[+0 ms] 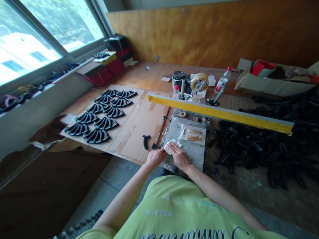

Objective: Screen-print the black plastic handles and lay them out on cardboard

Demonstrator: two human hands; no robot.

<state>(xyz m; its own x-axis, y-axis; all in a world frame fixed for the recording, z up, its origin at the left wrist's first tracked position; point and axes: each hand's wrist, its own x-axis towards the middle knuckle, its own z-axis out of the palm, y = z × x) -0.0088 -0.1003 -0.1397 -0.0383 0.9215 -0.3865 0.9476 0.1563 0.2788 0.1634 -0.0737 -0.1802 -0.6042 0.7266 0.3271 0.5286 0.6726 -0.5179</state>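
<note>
My right hand [179, 156] presses a folded white cloth [169, 146] near the front of a grey metal plate [178, 127], its fingers lying together over it. Close beside it, my left hand [156, 157] is closed at the cloth's left edge; what its fingers hold is hidden. One curved black piece [145, 142] lies on the flattened cardboard [133, 131] just beyond my left hand. A small clear tray [193, 134] with orange-brown strips sits on the plate past my right hand.
Fanned stacks of black pieces [113, 112] line the cardboard's left. A yellow-faced bar [219, 113] crosses above the plate. Many loose black pieces [239, 146] cover the right side. Behind stand a dark jar [178, 80], a tape roll [199, 82], a bottle [223, 80] and an open carton [274, 83].
</note>
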